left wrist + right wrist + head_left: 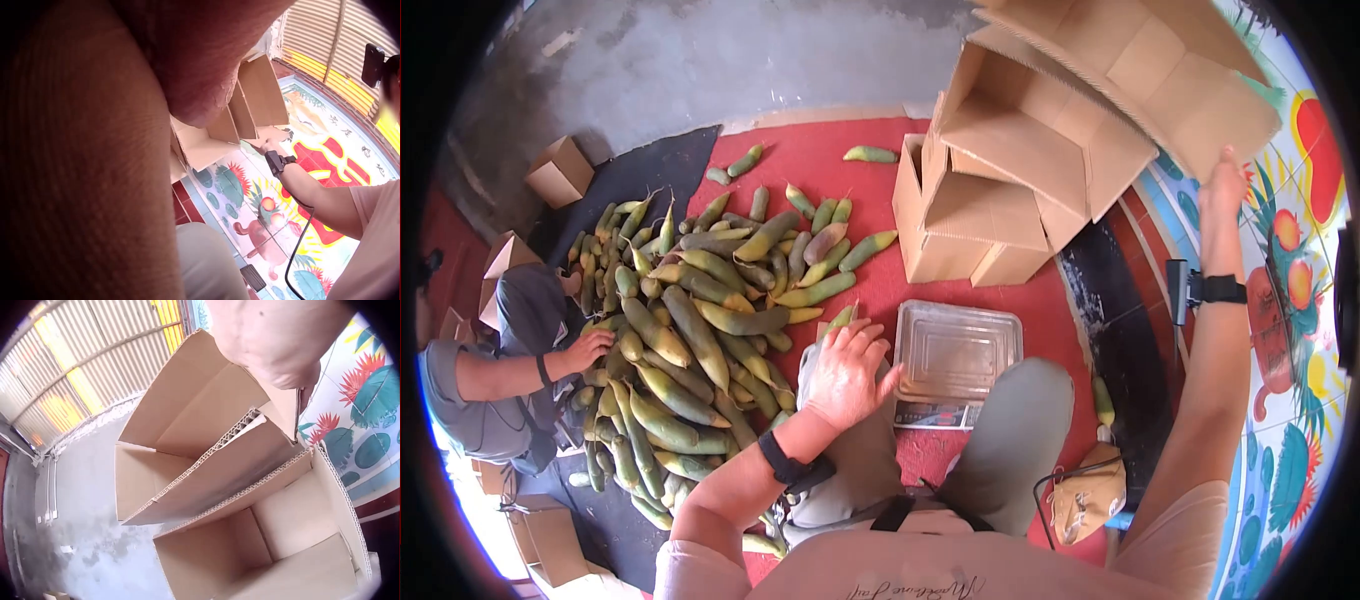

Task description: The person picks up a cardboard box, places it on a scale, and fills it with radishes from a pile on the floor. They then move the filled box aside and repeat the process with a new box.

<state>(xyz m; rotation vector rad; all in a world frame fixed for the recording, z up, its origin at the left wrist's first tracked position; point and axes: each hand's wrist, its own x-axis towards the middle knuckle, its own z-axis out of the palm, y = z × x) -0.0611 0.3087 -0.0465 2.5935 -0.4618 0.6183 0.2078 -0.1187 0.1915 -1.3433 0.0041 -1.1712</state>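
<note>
My right hand (pixel 1223 184) grips the edge of an open cardboard box (pixel 1165 75) at the upper right, with the arm stretched far out. In the right wrist view, the fingers of that hand (pixel 281 344) curl over the rim of the box (pixel 187 406), which is tilted above another open box (pixel 275 544). My left hand (pixel 848 378) is held over my knee with its fingers spread, holding nothing. Beside it lies a big heap of long green radishes (pixel 700 310). Right of it, a clear plastic tray (pixel 958 350) sits on a digital scale (pixel 938 415).
More open cardboard boxes (pixel 985 215) are stacked ahead on the red mat (pixel 810 150). Another person's hand (pixel 588 350) touches the heap from the left. A painted tile wall (pixel 1285 330) runs along the right. A tan bag (pixel 1088 497) lies by my right leg.
</note>
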